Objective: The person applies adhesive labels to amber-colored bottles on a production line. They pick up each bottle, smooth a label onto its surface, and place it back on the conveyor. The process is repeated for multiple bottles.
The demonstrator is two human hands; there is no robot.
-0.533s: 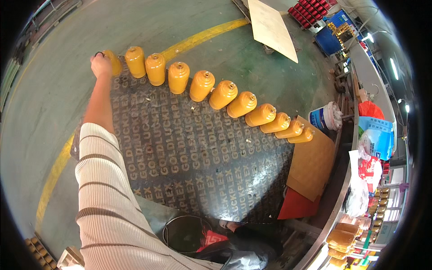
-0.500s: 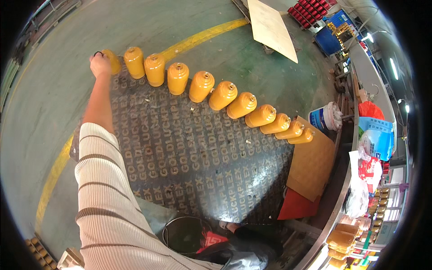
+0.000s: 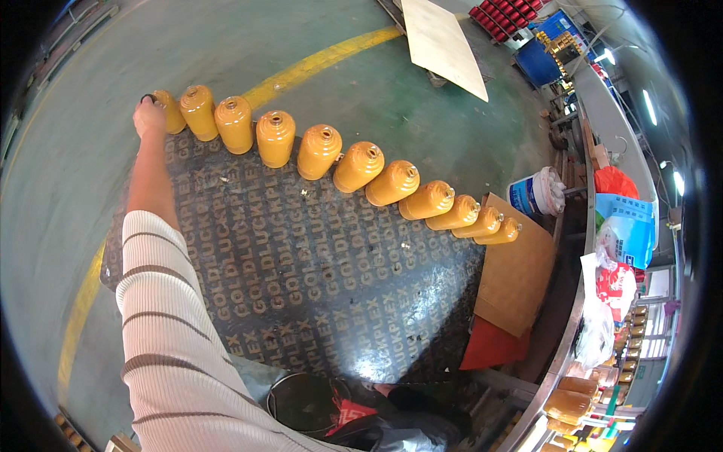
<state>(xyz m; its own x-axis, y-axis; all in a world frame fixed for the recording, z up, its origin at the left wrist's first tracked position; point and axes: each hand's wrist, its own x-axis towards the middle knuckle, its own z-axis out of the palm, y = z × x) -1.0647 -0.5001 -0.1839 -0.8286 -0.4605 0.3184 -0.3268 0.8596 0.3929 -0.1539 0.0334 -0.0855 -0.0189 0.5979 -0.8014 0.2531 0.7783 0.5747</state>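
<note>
My left hand (image 3: 149, 118) reaches out at the far left, its fingers closed at the upper part of the end bottle (image 3: 172, 113). A small dark thing (image 3: 148, 98) shows at the fingertips; I cannot make out what it is. That glossy orange-yellow bottle is the leftmost of a curved row of several like it. Beside it stands a second bottle (image 3: 198, 114), then a third (image 3: 235, 126); the row runs down to the last bottle (image 3: 499, 231) at the right. All stand along the far edge of a dark printed board (image 3: 316, 248). No right hand shows.
Brown cardboard (image 3: 515, 275) and a red sheet (image 3: 493, 344) lie right of the board. A white-and-blue bucket (image 3: 536, 192) stands by a long bench (image 3: 561, 354) carrying bags. Near my feet is a dark round bin (image 3: 301, 403). A pale panel (image 3: 444, 49) lies farther off.
The whole view has shifted slightly, so the bottles and board sit further left in the picture. My left hand stays at the leftmost bottle.
</note>
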